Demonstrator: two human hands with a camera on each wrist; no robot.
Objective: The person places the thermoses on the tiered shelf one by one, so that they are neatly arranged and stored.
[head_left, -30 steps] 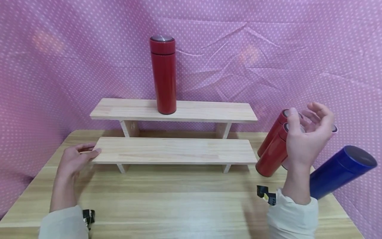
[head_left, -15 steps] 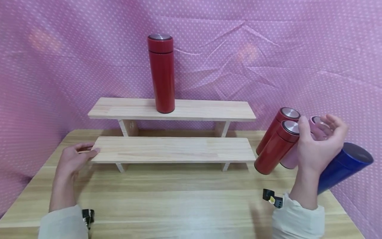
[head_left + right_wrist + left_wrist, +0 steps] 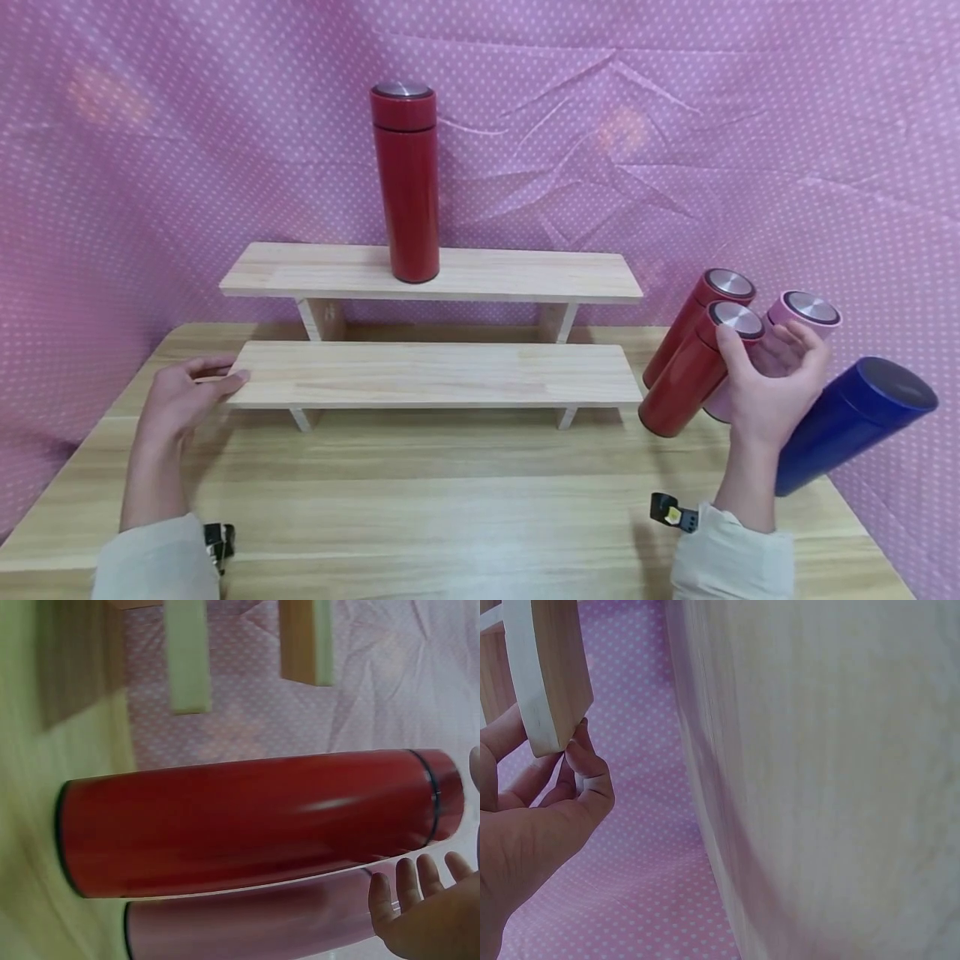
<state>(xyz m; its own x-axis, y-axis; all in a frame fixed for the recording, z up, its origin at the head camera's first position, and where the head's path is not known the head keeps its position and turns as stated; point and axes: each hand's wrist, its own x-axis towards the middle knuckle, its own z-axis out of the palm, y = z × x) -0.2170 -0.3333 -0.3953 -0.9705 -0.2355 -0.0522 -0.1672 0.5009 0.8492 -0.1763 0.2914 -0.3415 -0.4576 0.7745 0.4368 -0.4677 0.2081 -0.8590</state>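
My left hand [image 3: 183, 396] grips the left end of the lower board of a two-tier wooden shelf [image 3: 427, 375]; the left wrist view shows the thumb and fingers about the board end [image 3: 551, 682]. On the upper board a red thermos [image 3: 411, 200] stands upright. At the right, my right hand [image 3: 780, 392] is beside the front red thermos [image 3: 678, 383], its fingers spread and loosely bent. In the right wrist view, the fingers lie close to the lid end of that red thermos [image 3: 255, 825]; whether they touch it I cannot tell.
Behind the front red thermos are another red thermos [image 3: 693, 304] and a pink one [image 3: 802, 310], partly hidden. A blue thermos [image 3: 847, 425] stands right of my right hand. Pink dotted cloth [image 3: 525, 108] hangs behind the wooden table [image 3: 450, 517].
My right hand first moved right and down past the red thermoses, then back left towards the front red one. The left hand keeps its grip on the shelf.
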